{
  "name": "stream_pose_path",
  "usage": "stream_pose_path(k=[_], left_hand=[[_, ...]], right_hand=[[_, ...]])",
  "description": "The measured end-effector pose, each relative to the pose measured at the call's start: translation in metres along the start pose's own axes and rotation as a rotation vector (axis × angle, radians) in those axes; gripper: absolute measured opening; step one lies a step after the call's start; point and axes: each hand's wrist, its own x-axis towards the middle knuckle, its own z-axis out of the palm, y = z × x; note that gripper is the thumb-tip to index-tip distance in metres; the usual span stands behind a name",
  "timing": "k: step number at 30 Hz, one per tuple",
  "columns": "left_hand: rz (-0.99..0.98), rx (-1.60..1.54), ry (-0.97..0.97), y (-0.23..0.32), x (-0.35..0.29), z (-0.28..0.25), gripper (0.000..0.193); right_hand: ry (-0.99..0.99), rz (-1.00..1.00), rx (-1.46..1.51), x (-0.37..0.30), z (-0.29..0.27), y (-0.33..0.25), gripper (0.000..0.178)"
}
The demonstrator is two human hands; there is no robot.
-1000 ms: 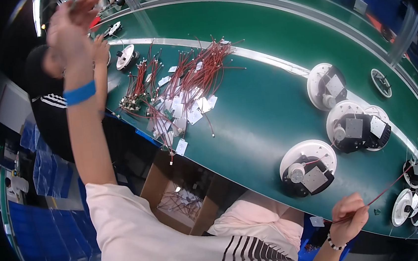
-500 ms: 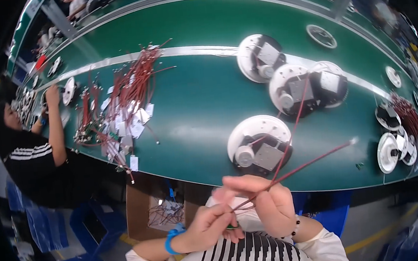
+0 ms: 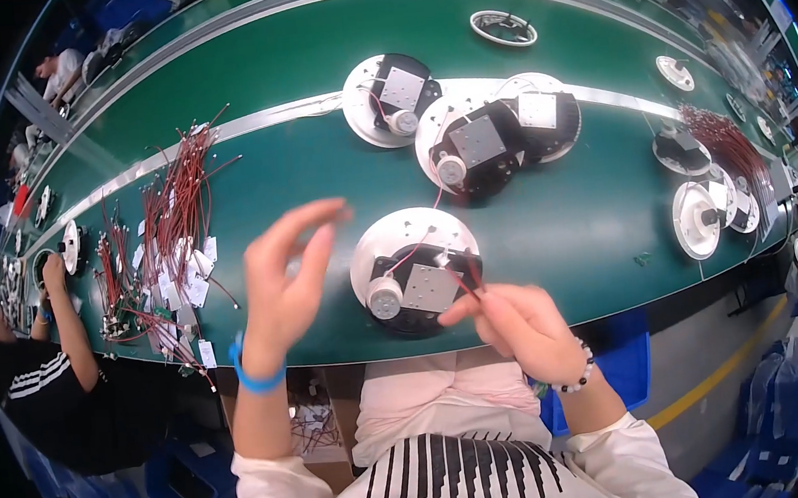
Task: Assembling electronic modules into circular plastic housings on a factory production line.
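My right hand [image 3: 531, 330] is closed in a pinch on a thin dark-red cable, whose white plug end sticks out beyond the fingertips. Beneath that end lies a round white-and-black assembly [image 3: 375, 246] with a square metal plate [image 3: 429, 289] and a small cylindrical motor [image 3: 385, 299], at the near edge of the bench. A bit of green shows under my right wrist; I cannot make out what it is. My left hand [image 3: 281, 292] is raised over the bench left of the assembly, thumb and fingers apart, holding nothing.
Three similar assemblies [image 3: 370, 109] sit farther back on the green bench [image 3: 287, 164]. A heap of red cables [image 3: 181, 202] with white tags lies left; more cables [image 3: 731, 139] and round parts [image 3: 696, 221] lie right. A white ring [image 3: 503, 28] is at the back. A co-worker [image 3: 49, 365] sits at left.
My hands have parted: the left let go of the cable and moved up and left, the right brought the cable's plug end over the near assembly. The whole view has shifted.
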Motion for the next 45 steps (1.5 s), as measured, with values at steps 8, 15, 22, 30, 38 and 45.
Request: stream_pose_path(k=[8,15,22,30,38,45], left_hand=[[0.128,0.018,-0.348,0.03,0.02,0.029,0.024],[0.112,-0.136,-0.262,0.023,0.022,0.026,0.007],[-0.085,-0.256,-0.348,0.027,0.03,0.029,0.022],[0.044,-0.321,-0.268,0.026,0.025,0.025,0.018],[0.11,-0.335,-0.211,0.039,0.022,0.054,0.011],[0.297,-0.198,-0.17,0.037,0.034,0.039,0.009]], right_hand=[[0.151,-0.035,-0.284,0.006,-0.013,0.003,0.019],[0.119,-0.071,-0.244,0.006,-0.015,0.002,0.02],[-0.061,-0.121,-0.358,-0.006,-0.028,0.0,0.018],[-0.103,-0.117,-0.367,-0.013,-0.035,-0.003,0.018],[0.119,-0.199,-0.147,0.009,-0.016,-0.012,0.014],[0.232,-0.341,-0.396,0.015,-0.023,-0.013,0.014]])
